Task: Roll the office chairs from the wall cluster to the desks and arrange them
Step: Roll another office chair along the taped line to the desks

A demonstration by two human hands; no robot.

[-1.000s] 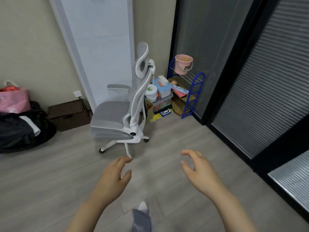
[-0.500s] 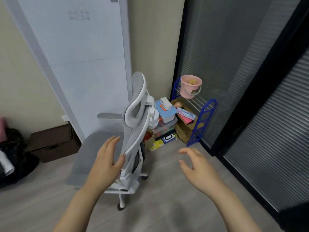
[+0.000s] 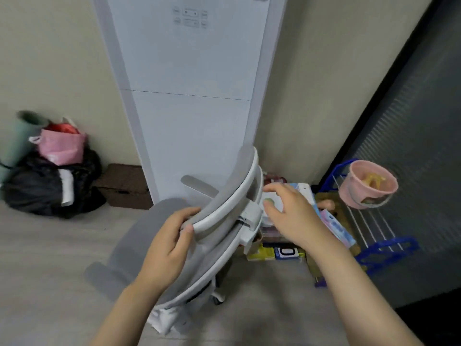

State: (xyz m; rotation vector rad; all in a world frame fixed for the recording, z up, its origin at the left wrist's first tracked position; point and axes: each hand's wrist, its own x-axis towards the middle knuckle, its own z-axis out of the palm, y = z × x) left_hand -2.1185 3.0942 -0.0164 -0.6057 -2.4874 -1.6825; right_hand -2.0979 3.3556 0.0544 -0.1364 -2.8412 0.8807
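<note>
A white and grey office chair (image 3: 217, 245) stands right below me, its back toward me and its seat (image 3: 139, 236) pointing left. My left hand (image 3: 167, 243) grips the lower end of the curved headrest (image 3: 234, 193), thumb on the white frame and fingers over the grey padding. My right hand (image 3: 289, 216) hovers just right of the headrest bracket, fingers spread and relaxed, holding nothing. One white caster shows under the backrest.
A tall white appliance (image 3: 189, 96) stands against the wall behind the chair. Boxes and books are piled at the right beside a blue wire rack (image 3: 369, 233) with a pink bucket (image 3: 369, 186). Black and pink bags (image 3: 50, 181) and a brown box (image 3: 124, 186) sit at the left wall.
I have stepped closer to the chair. My left hand went from touching the backrest to gripping the headrest, and my right hand rose toward the headrest bracket.
</note>
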